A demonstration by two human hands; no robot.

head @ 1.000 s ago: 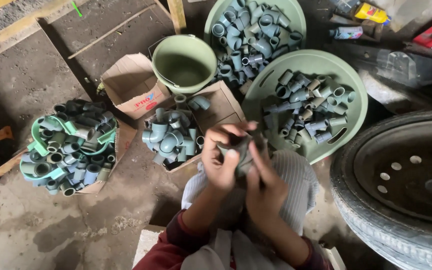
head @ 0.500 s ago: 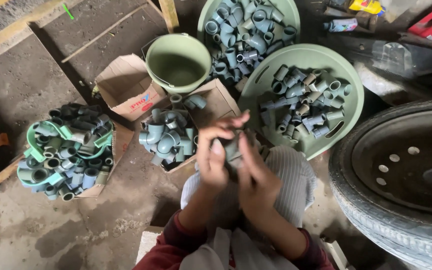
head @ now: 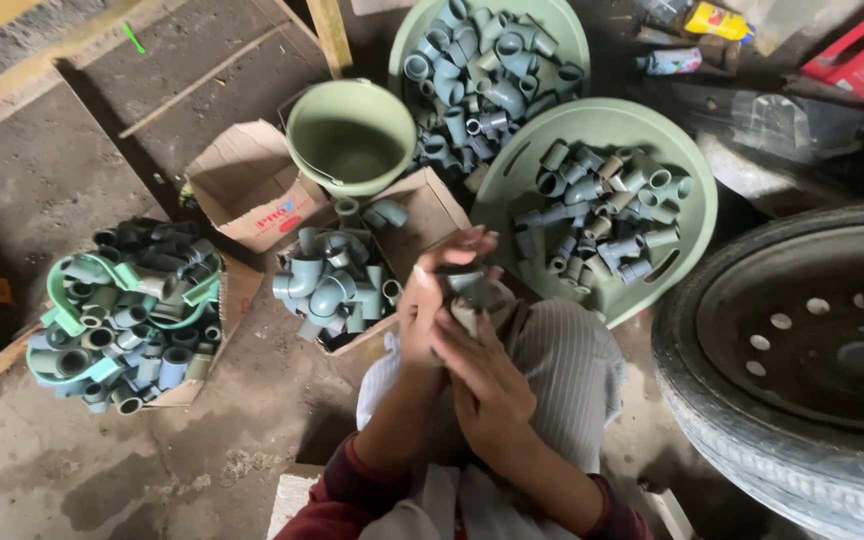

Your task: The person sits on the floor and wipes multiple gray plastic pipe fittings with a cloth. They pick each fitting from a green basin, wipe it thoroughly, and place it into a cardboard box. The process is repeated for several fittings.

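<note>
Both my hands are raised over my lap and clasp one grey plastic pipe fitting (head: pixel 472 292). My left hand (head: pixel 430 305) wraps it from the left, fingers curled over its top. My right hand (head: pixel 487 375) lies under and across it from the right. Most of the fitting is hidden between my palms. Just left of my hands stands an open cardboard box (head: pixel 432 205) heaped with grey elbow fittings (head: pixel 330 280). Right of them is a green round basin (head: pixel 692 215) with several small fittings.
A second green basin (head: pixel 552 25) full of fittings and an empty green bucket (head: pixel 350 135) stand at the back. A broken green basket of fittings (head: pixel 127 315) sits at the left, next to an empty box (head: pixel 252 185). A car tyre on its rim (head: pixel 802 360) fills the right.
My hands have turned the fitting between them; the right hand slid lower and beneath it, the left closed over its top. The view shifted slightly.
</note>
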